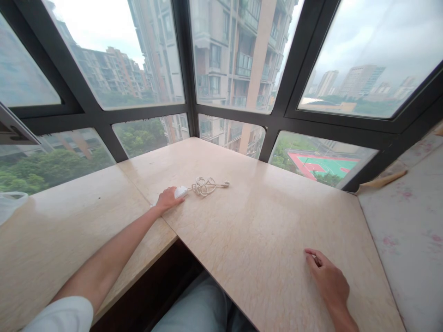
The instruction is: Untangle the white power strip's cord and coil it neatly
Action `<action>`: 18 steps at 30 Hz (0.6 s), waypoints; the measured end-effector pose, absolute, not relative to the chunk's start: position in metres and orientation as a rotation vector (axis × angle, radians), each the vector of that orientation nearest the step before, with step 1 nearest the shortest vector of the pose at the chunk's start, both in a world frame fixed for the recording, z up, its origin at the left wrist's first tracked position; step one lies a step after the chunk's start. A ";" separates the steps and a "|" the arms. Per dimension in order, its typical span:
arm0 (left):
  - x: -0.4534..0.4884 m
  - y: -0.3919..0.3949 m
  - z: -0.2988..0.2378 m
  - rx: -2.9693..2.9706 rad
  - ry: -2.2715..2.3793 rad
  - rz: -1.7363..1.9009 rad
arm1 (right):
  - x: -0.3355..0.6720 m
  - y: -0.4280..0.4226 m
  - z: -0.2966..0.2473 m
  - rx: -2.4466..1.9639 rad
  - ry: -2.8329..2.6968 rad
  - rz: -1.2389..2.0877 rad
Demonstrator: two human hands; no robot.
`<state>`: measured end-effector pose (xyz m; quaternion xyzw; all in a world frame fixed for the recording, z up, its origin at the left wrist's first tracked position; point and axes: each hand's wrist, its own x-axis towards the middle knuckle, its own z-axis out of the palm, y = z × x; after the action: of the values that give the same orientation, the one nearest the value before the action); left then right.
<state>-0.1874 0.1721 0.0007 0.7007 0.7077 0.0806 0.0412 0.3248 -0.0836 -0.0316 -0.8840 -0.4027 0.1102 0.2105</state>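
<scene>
My left hand (167, 201) is stretched out over the tabletop, its fingers wrapped round a white power strip (180, 192). Most of the strip is covered by the hand; one white end shows past the fingers. From that end runs a pale cord (204, 185), bundled in loose loops on the table, with a plug (225, 184) at its right tip. Well apart from these, my right hand (327, 279) rests near the right side of the table. Its fingers are curled in, thumb close to the forefinger, and nothing shows in them.
The beige marble-patterned tabletop (263, 230) has a seam at left and a cut-out above my legs (197, 306). Dark-framed windows (192, 110) border its back. A floral-papered wall (408, 230) stands at right. A white plastic bag (12, 203) lies at the left edge.
</scene>
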 end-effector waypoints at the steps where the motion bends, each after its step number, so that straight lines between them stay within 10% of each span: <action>1: -0.188 0.172 -0.001 2.155 2.161 0.262 | 0.325 -0.084 -0.032 -2.455 -1.121 0.303; 18: -0.180 0.165 0.006 2.145 2.215 0.222 | 0.323 -0.084 -0.029 -2.448 -1.118 0.293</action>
<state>-0.1798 0.1648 0.0063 0.6936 0.7163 0.0716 0.0252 0.3235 -0.0839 -0.0293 -0.8831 -0.4031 0.1058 0.2156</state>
